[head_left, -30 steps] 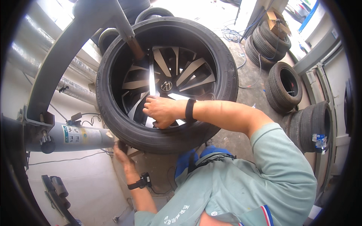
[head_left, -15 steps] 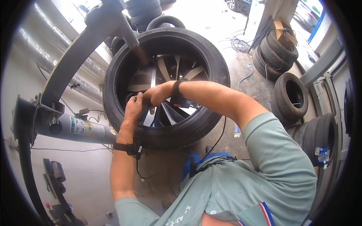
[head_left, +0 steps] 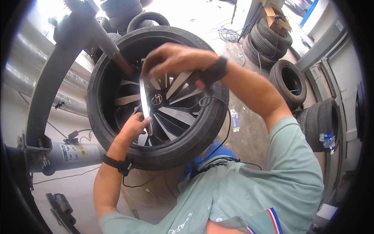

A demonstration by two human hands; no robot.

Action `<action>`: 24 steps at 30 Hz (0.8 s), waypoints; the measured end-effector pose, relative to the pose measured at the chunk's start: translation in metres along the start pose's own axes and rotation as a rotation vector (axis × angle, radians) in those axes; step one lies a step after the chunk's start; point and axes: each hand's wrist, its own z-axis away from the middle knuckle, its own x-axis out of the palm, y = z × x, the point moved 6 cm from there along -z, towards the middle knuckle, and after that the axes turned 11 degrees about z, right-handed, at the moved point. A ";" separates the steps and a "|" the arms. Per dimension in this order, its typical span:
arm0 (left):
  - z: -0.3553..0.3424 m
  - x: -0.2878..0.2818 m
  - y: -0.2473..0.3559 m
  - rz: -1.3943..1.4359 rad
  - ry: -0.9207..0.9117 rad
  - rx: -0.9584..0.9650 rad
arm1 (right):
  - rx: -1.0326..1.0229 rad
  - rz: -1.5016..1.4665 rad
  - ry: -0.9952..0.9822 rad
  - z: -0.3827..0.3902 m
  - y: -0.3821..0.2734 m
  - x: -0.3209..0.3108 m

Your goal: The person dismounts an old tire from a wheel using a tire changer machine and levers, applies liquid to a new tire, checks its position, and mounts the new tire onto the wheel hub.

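Observation:
A large black tyre (head_left: 194,146) lies flat around a black and silver alloy wheel (head_left: 179,115) in front of me. Across the wheel slants a long shiny metal tyre lever (head_left: 144,97). My left hand (head_left: 139,125) is closed around its near end, over the spokes. Near the lever's far end, my right hand (head_left: 177,58) hovers over the wheel with its fingers loosely curved and apart, blurred by motion. Whether those fingertips touch the lever is unclear. Beside the lever's far end, the tyre changer's mounting head (head_left: 125,65) reaches down inside the tyre.
The grey tyre changer arm (head_left: 54,74) curves up at the left above a grey cylinder (head_left: 80,153). Stacked tyres (head_left: 267,43) and a standing tyre (head_left: 288,84) are at the right. A black cable (head_left: 228,128) hangs from my right wrist past the tyre.
My right hand has moved from the lever's near end up toward its far end. The left hand now grips the near end. The view has shifted, uncovering the wheel's centre.

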 end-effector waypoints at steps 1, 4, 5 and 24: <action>-0.002 0.005 0.005 -0.071 -0.028 -0.043 | -0.036 -0.048 0.214 0.024 0.006 -0.046; -0.014 0.023 0.025 -0.323 -0.058 -0.075 | 0.038 0.078 0.782 0.134 0.076 -0.182; -0.013 0.031 0.033 -0.327 -0.049 -0.144 | 0.265 -0.223 1.005 0.170 0.113 -0.195; -0.047 0.081 -0.044 -0.538 0.393 -0.590 | 0.806 -1.207 0.312 0.176 0.353 0.052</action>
